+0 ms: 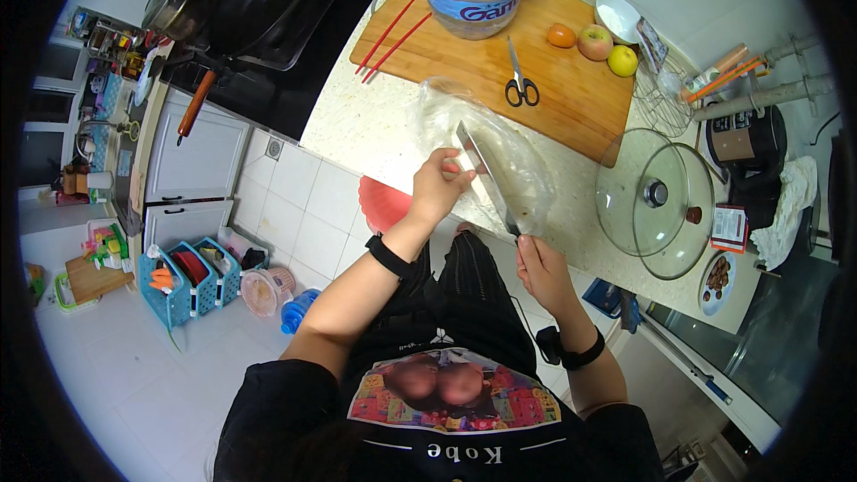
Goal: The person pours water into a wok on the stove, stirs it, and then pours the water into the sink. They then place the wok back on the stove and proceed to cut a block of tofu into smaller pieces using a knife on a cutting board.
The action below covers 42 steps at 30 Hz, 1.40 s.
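Note:
My right hand [546,274] grips the dark handle of a kitchen cleaver [492,177], whose broad blade points away from me. With its fingers and thumb, my left hand [438,184] holds a white block of food [464,161] close against the left side of the blade. I cannot tell what food it is. Both lie over a crumpled clear plastic bag [529,167] spread on the speckled counter [569,221], near its front edge. The blade and my fingers hide part of the block.
Beyond the bag, a wooden board [569,114] bears scissors [519,80], red chopsticks [395,47], a water jug [475,13] and fruit [594,42]. Glass lids [643,234] and a plate of brown nuts [718,281] stand right. Left are a wok [261,7] and a red basin [381,204].

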Each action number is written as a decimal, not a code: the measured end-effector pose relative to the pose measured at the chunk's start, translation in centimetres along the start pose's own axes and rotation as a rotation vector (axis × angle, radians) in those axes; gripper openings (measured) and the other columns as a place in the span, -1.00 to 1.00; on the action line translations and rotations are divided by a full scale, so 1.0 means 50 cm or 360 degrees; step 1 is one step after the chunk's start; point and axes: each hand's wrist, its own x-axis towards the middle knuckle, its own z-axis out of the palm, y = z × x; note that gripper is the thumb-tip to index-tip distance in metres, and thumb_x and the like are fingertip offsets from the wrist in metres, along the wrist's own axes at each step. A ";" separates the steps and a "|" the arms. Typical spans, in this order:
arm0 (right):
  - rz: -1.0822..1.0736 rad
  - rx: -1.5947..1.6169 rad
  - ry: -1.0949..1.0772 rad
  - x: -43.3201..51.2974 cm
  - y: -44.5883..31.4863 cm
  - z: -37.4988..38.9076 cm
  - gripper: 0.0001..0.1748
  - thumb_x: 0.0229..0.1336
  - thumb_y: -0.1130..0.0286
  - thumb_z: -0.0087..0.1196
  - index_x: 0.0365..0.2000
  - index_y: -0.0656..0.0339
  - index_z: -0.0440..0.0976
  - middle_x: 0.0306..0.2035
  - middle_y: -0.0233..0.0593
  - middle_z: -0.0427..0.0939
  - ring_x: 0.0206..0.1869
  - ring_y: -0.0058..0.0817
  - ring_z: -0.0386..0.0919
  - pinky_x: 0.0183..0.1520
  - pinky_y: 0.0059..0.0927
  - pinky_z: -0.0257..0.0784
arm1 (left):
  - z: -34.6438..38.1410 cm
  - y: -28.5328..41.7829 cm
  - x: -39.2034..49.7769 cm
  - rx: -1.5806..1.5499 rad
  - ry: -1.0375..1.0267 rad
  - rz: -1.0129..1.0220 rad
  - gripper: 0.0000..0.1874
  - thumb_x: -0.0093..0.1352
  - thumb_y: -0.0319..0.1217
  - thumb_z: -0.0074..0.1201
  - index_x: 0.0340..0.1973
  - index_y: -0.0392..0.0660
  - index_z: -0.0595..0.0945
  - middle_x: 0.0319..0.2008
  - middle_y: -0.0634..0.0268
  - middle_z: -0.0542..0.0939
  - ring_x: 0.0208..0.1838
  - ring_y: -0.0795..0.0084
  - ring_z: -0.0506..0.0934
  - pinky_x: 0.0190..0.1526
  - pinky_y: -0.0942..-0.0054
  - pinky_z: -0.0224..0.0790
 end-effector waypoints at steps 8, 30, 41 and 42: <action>-0.0173 -0.0350 0.0139 0.011 0.030 0.023 -0.54 0.42 0.13 -0.11 -0.40 0.38 0.44 -0.60 0.05 0.45 -0.54 -0.19 0.44 -0.37 -0.23 0.36 | 0.013 -0.007 0.002 0.0123 0.0087 -0.0007 -0.55 0.26 -0.51 0.31 0.05 -0.27 0.52 -0.27 0.24 0.53 -0.35 0.47 0.62 -0.32 0.54 0.55; -0.0048 -0.0436 0.0186 0.087 0.083 0.054 -0.45 0.40 -0.01 -0.14 -0.32 0.36 0.52 -0.37 0.24 0.56 -0.24 0.19 0.54 -0.16 -0.08 0.42 | -0.017 0.058 -0.023 0.0605 0.0189 0.0752 -0.24 0.10 -0.52 0.31 0.22 -0.22 0.35 0.17 -0.14 0.34 0.30 -0.01 0.32 0.27 0.13 0.22; -0.0069 -0.0221 0.0184 0.095 0.111 0.057 -0.40 0.37 -0.06 -0.11 -0.37 0.37 0.52 -0.46 0.10 0.56 -0.37 -0.07 0.54 -0.22 -0.19 0.40 | -0.063 0.137 0.039 0.1022 -0.0220 0.1302 0.25 -0.15 -0.25 0.57 0.43 0.14 0.15 0.41 0.00 0.11 0.45 -0.13 0.10 0.44 -0.08 -0.21; -0.0013 -0.0190 0.0186 0.097 0.112 0.057 -0.40 0.37 -0.06 -0.10 -0.37 0.37 0.52 -0.47 0.09 0.56 -0.38 -0.10 0.54 -0.23 -0.19 0.40 | -0.060 0.115 0.039 0.0962 -0.0107 0.1204 0.32 -0.13 -0.23 0.59 0.44 -0.08 0.05 0.35 -0.08 0.14 0.35 -0.09 0.21 0.37 0.04 0.03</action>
